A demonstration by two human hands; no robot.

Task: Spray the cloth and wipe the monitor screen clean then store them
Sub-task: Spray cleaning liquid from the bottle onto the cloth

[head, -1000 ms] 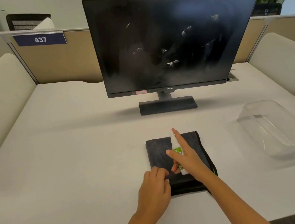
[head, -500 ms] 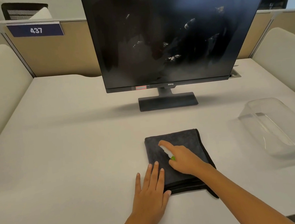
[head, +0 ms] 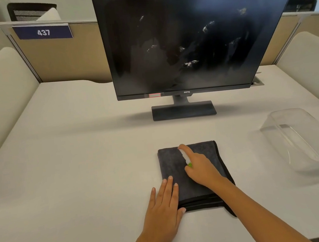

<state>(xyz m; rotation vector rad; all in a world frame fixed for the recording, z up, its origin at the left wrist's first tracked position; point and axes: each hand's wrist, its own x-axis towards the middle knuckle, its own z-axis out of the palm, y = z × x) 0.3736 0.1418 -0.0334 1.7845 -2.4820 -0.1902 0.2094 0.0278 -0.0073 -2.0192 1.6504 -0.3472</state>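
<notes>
I am holding the small spray bottle point(head: 185, 157) in my right hand point(head: 203, 168), fingers clenched around its body and my forefinger lying over the white nozzle end, which is tipping forward and down toward the folded dark cloth point(head: 171, 165) directly beneath the palm. My left hand point(head: 162, 208) is lying flat and released, gripping nothing, with the fingertips pressing the near left edge of the cloth to pin it against the desk point(head: 71, 170).

The monitor point(head: 194, 35) is standing well beyond both hands, straight ahead, and its screen is showing pale smears and streaks. The clear storage bin point(head: 304, 140) is sitting well off to the right of my right hand.

I am judging this as the spraying step, with wiping and storing not yet done. From here the main risk is aim: I cannot tell exactly where the nozzle opening is pointing, since my forefinger is covering it, so the mist could be landing on the desk past the cloth or on my left fingers instead. Too much liquid in one spot could be soaking the cloth and later leaving fresh streaks on the screen. A slack left hand could also be letting the folded layers slide.
</notes>
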